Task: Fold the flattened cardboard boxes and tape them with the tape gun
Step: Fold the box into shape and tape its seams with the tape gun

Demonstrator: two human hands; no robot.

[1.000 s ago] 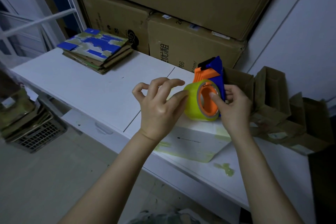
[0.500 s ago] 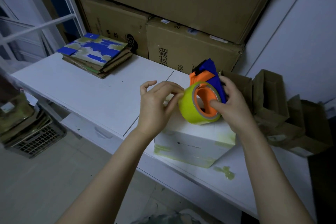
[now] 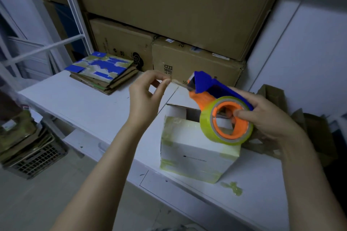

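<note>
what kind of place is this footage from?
Probably a storeroom or packing area: large cardboard cartons stacked at the back, a pile of flattened boxes on the white bench, and a tape gun in the right hand.

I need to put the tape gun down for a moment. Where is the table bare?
The widest bare patch of the table lies between the stack of flattened boxes and the white box. Brown cardboard pieces crowd the right end; a tape scrap sits at the front edge.

Single wide-angle camera on my head is looking forward and down, close over my left hand (image 3: pixel 144 99), right hand (image 3: pixel 272 120) and table (image 3: pixel 75 103).
</note>
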